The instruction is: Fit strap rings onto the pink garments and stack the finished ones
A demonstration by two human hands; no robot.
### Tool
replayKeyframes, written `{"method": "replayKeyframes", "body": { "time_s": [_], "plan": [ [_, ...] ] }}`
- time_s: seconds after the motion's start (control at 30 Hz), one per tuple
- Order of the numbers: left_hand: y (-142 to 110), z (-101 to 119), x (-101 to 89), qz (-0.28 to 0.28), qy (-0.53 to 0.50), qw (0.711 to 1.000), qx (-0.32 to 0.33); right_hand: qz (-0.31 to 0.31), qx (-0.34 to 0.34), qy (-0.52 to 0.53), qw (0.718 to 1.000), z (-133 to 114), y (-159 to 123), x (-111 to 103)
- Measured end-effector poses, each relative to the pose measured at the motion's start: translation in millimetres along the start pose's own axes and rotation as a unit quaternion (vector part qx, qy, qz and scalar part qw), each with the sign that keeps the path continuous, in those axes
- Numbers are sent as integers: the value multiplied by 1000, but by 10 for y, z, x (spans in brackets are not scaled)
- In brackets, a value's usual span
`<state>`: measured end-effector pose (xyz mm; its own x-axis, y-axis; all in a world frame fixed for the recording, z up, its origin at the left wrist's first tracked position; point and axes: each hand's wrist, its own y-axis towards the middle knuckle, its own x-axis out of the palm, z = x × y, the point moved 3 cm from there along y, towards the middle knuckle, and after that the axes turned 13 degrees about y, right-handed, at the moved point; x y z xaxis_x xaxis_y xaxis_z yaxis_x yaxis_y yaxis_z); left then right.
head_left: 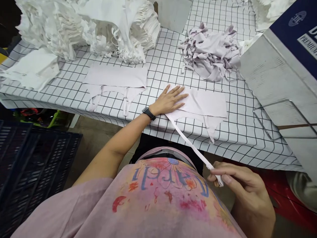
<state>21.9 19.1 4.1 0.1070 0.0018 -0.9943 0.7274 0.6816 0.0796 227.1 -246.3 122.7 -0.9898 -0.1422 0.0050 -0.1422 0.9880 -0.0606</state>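
A pale lilac camisole-like garment (pixel 210 102) with narrow straps lies on the checked cloth in front of me. My left hand (pixel 169 101) presses flat on its left part, fingers spread. One strap (pixel 188 140) stretches taut off the table's front edge toward my body. My right hand (pixel 244 188) pinches the end of that strap between thumb and fingers. The garment's other strap (pixel 210 130) hangs near the table edge. To the left, a matching lilac garment (pixel 116 77) lies flat with its straps toward me, apart from both hands.
Piles of white garments (pixel 99 26) cover the back left, with a flat white stack (pixel 37 67) before them. A crumpled lilac heap (pixel 210 53) lies behind my piece. A cardboard box (pixel 277 66) and wire stand (pixel 269 109) bound the right. Dark crates (pixel 32 162) stand below left.
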Motion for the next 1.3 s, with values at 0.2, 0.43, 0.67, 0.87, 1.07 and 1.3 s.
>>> {"method": "replayKeyframes", "body": {
  "time_s": [0.2, 0.43, 0.67, 0.87, 1.07, 1.3],
  "plan": [
    [-13, -5, 2, 12, -12, 1000, 0, -41, 8, 63, 997, 18, 22, -7],
    [0, -4, -9, -1, -14, 1000, 0, -45, 3, 115, 992, 118, 18, -51],
    [-7, -4, -34, -4, -15, 1000, -2, 106, 11, 86, 991, 227, 189, -103],
    [-21, 39, -150, 2, -31, 999, -8, 147, 38, 55, 987, 351, 392, -55],
    [-257, 497, -773, 121, -241, 958, 96, 157, 113, 109, 975, 441, 612, 72],
    [-503, 827, -862, 91, -321, 932, 141, 125, 126, 77, 981, 458, 802, 169]
  ]
}}
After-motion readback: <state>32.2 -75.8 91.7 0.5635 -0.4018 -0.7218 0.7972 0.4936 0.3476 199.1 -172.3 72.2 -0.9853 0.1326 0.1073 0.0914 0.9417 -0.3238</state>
